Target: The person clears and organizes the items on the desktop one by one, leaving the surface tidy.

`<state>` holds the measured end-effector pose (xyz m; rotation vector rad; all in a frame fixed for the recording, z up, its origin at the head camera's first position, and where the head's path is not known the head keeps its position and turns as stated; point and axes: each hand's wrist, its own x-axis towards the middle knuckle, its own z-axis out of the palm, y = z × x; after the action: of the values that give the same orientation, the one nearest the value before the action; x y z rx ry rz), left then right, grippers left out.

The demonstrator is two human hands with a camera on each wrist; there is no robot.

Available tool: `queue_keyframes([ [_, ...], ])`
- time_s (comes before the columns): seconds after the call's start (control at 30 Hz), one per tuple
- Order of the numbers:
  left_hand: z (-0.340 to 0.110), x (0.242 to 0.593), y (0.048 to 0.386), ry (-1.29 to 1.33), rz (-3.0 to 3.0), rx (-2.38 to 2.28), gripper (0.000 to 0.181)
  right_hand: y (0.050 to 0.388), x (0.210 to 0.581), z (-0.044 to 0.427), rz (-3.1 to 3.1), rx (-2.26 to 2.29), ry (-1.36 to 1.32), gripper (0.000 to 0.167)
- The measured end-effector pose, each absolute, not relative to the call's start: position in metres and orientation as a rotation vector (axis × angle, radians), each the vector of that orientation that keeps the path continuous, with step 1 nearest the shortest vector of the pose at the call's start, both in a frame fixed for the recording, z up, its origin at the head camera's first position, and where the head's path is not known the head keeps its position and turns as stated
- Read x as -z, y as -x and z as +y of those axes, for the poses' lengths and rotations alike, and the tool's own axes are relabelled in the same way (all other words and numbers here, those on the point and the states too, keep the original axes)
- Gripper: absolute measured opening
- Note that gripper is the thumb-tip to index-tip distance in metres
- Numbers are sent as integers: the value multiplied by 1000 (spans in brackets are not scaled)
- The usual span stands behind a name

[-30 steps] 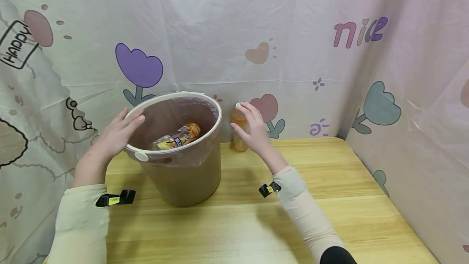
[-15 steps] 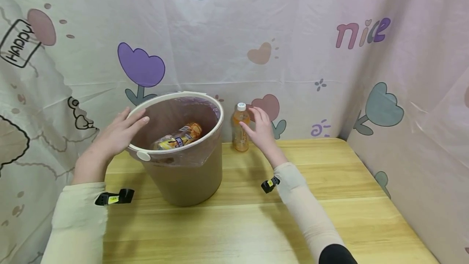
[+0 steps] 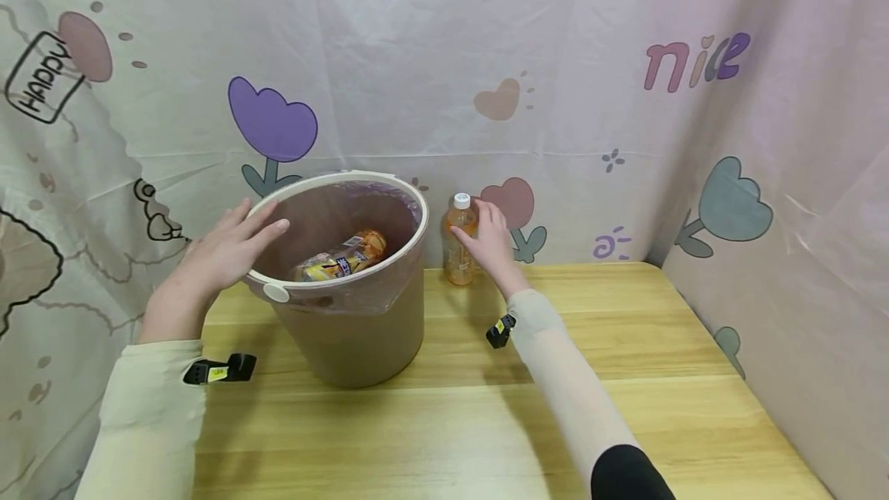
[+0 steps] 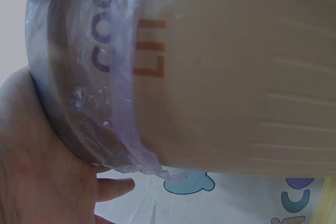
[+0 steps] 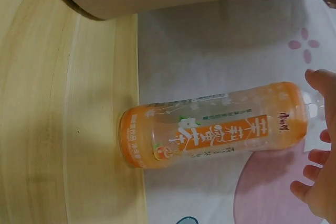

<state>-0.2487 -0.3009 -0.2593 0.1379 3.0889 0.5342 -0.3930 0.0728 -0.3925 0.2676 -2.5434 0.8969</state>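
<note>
In the head view a brown bin [image 3: 354, 346] with a pale rim stands on the table, lined with a clear plastic bag [image 4: 115, 51]. My left hand [image 3: 225, 245] rests on its left rim, fingers nearly straight; the left wrist view shows the palm against the bagged edge. Inside lies a crinkly yellow-and-orange printed package [image 3: 347, 257]. To the bin's right, an orange-labelled drink bottle [image 5: 210, 127] with a white cap stands upright. My right hand [image 3: 491, 241] is at the bottle's right side near its neck, thumb and fingers spread; whether they touch it I cannot tell.
A light wooden table [image 3: 430, 438] carries the bin and bottle. Close behind hangs a printed cloth backdrop [image 3: 417, 83], which also runs along the left and right sides. The bottle stands near the table's back edge, close to the cloth.
My right hand has gone from in front of the bottle's upper part to its right side, so cap and label show more. The left hand stays on the rim; the view has shifted slightly.
</note>
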Motion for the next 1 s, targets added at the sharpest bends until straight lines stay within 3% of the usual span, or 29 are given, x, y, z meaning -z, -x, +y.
queue_keyframes([
  [0.67, -301, 263, 250, -161, 3092, -568, 70, 412, 400, 61, -2653, -913, -206, 87],
  [1.0, -302, 263, 250, -157, 3091, -602, 68, 413, 406, 60, -2601, -926, -194, 79],
])
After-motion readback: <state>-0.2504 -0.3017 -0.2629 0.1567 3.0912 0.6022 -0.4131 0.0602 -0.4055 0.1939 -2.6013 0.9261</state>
